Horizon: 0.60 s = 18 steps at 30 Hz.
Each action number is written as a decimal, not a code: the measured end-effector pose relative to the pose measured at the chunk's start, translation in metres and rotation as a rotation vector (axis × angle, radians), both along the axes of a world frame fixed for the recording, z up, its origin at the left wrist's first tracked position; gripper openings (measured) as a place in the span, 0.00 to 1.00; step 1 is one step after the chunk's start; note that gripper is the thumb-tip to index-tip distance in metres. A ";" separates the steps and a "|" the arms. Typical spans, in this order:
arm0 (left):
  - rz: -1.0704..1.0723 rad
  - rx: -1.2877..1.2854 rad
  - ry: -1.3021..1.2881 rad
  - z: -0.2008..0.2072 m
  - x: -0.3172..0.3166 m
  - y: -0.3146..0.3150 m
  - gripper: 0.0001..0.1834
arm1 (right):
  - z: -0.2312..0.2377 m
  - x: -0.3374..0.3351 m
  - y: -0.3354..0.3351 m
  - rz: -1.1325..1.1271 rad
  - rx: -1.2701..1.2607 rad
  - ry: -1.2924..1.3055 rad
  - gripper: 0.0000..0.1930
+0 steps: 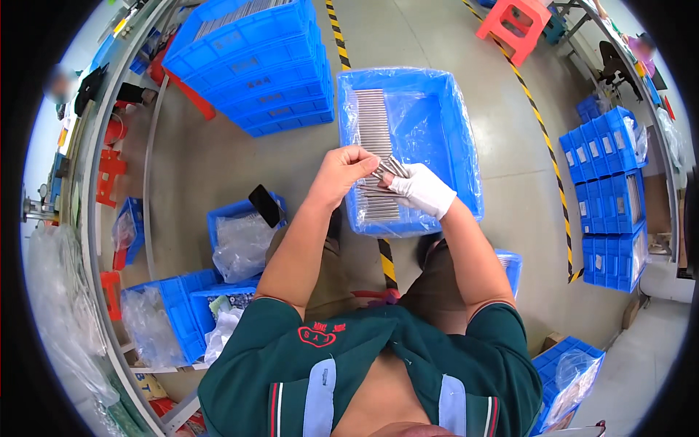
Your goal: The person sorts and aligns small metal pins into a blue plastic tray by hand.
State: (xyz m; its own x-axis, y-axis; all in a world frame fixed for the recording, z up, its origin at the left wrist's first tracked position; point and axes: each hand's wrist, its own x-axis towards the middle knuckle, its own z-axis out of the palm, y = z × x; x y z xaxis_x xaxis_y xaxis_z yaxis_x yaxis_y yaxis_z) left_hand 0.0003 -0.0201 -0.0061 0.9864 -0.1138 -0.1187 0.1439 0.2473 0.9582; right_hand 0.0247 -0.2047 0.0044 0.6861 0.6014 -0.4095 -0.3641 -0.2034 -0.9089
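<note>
we see bare left hand (344, 173) pinched on ends of loose metal rods (397, 167); right hand (424, 189), in white glove (435, 197), clamped around same rods. both over blue tub (460, 156) lined with clear plastic (416, 109). we note row of rods (372, 120) along tub's left side, stacked crates (263, 87) beyond.

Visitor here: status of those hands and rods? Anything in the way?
Gloved right hand gripping metal rods; bare left hand at them, grip unclear. Row of rods in blue bin below. Clear plastic liner at rim, not blocking.
</note>
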 end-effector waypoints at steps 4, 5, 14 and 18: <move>-0.015 0.023 0.028 -0.001 -0.001 -0.001 0.07 | -0.004 0.002 -0.003 0.000 0.031 0.056 0.14; -0.013 0.024 0.029 -0.002 -0.002 -0.002 0.07 | -0.003 0.002 -0.002 0.001 0.031 0.056 0.14; -0.045 0.093 0.019 0.000 -0.003 0.001 0.07 | -0.016 0.002 0.002 -0.020 -0.049 -0.031 0.15; 0.120 0.181 -0.042 -0.003 -0.002 0.002 0.08 | -0.015 0.002 0.004 0.005 -0.043 -0.044 0.16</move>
